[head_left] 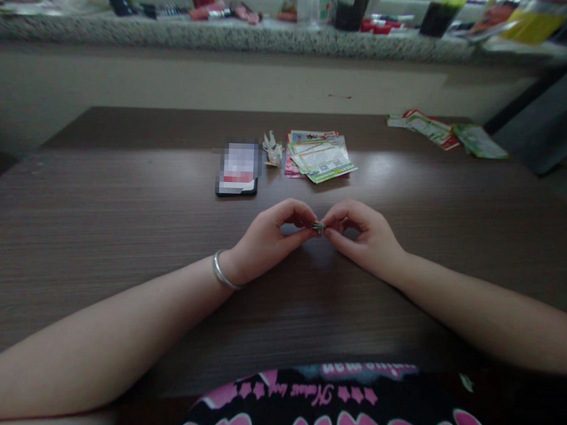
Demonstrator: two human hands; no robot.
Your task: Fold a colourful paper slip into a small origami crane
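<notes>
Over the middle of the table, a small folded piece of paper (pixel 318 227), greenish and layered, is pinched between both hands. My left hand (pixel 285 231) grips its left side with thumb and fingertips; a silver bangle is on that wrist. From the other side, my right hand (pixel 364 234) has thumb and index finger closed at its right end. The fingertips cover much of the paper, so its full shape is hidden. Beyond the hands lie a stack of printed paper slips (pixel 322 157) and a folded paper piece with pointed tips (pixel 272 150).
A phone (pixel 236 189) with a blurred screen lies left of the folded paper. More printed slips (pixel 433 130) are spread at the table's back right. Along the back, a speckled stone ledge (pixel 271 38) holds cups, bottles and small items. The dark wooden table (pixel 102 200) ends at the wall.
</notes>
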